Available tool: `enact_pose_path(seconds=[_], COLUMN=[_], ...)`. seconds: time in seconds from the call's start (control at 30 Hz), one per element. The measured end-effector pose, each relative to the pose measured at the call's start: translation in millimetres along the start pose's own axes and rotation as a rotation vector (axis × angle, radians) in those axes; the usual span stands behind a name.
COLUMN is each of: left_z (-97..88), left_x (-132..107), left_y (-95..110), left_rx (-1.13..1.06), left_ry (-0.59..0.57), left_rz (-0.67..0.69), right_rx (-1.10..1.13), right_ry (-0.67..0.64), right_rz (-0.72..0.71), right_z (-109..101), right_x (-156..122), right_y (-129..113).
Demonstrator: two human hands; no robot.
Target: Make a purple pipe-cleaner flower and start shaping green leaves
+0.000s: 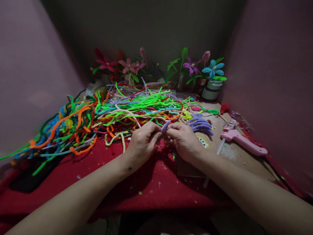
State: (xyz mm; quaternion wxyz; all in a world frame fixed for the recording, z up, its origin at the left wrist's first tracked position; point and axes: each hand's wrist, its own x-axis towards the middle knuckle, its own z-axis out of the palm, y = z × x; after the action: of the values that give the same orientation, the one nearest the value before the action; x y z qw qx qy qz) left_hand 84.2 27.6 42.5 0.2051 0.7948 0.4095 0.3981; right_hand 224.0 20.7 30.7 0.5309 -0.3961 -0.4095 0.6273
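Observation:
My left hand and my right hand meet at the middle of the table over a red cloth. Both pinch a short purple pipe cleaner piece, bent into a loop, between their fingertips. Just right of my right hand lies a small pile of finished purple loops. A big heap of pipe cleaners in many colours spreads behind and left of my hands.
A pink glue gun lies on a board at the right, its cord trailing toward the front. Pipe cleaner flowers stand at the back, with a blue flower in a pot. Pink walls close in both sides.

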Motion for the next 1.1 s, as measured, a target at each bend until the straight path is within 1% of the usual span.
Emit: enact_pose_path(seconds=[0.07, 0.13, 0.2, 0.3, 0.4, 0.47, 0.53, 0.63, 0.73, 0.87, 0.93, 0.97, 1.03, 1.1], left_z=[-0.8, -1.4, -1.0, 1.8, 4.8, 5.4, 4.3, 1.5, 0.4, 2.2, 2.4, 2.0, 0.4, -2.0], left_x=[0.0, -0.1, -0.9, -2.9, -3.7, -2.9, -1.2, 0.8, 0.8, -0.8, -0.8, -0.6, 0.6, 2.4], left_y=[2.9, 5.5, 6.3, 3.7, 0.6, 0.1, 0.7, 1.1, -0.1, 0.2, 2.2, 3.5, 6.1, 7.5], left_rx=[-0.034, -0.109, -0.182, -0.230, -0.244, -0.284, -0.292, -0.134, 0.013, 0.034, -0.009, -0.055, -0.203, -0.402], left_ry=[-0.024, -0.065, -0.085, -0.093, -0.086, -0.078, -0.081, -0.048, 0.015, 0.045, 0.036, 0.018, -0.036, -0.112], left_rz=[-0.063, -0.173, -0.256, -0.293, -0.279, -0.261, -0.222, -0.107, -0.015, -0.012, -0.058, -0.105, -0.239, -0.390], right_rx=[-0.001, -0.035, -0.133, -0.322, -0.424, -0.444, -0.436, -0.447, -0.517, -0.577, -0.632, -0.677, -0.790, -0.897], right_ry=[-0.012, -0.018, -0.011, 0.026, 0.070, 0.076, 0.049, 0.028, 0.061, 0.098, 0.111, 0.117, 0.114, 0.104], right_rz=[0.007, -0.006, -0.058, -0.170, -0.226, -0.221, -0.195, -0.171, -0.185, -0.184, -0.216, -0.245, -0.313, -0.389], right_z=[-0.2, 0.3, 1.5, 3.7, 4.9, 4.4, 3.3, 2.3, 2.7, 4.3, 5.1, 5.5, 6.0, 5.8], right_x=[-0.3, -1.0, -1.7, -2.5, -2.6, -2.4, -2.4, -2.5, -2.2, -2.0, -3.3, -4.4, -6.9, -9.0], right_y=[0.7, 0.5, -0.9, -3.9, -5.3, -4.7, -3.1, 0.0, 2.0, 0.6, -1.1, -2.0, -3.1, -3.4])
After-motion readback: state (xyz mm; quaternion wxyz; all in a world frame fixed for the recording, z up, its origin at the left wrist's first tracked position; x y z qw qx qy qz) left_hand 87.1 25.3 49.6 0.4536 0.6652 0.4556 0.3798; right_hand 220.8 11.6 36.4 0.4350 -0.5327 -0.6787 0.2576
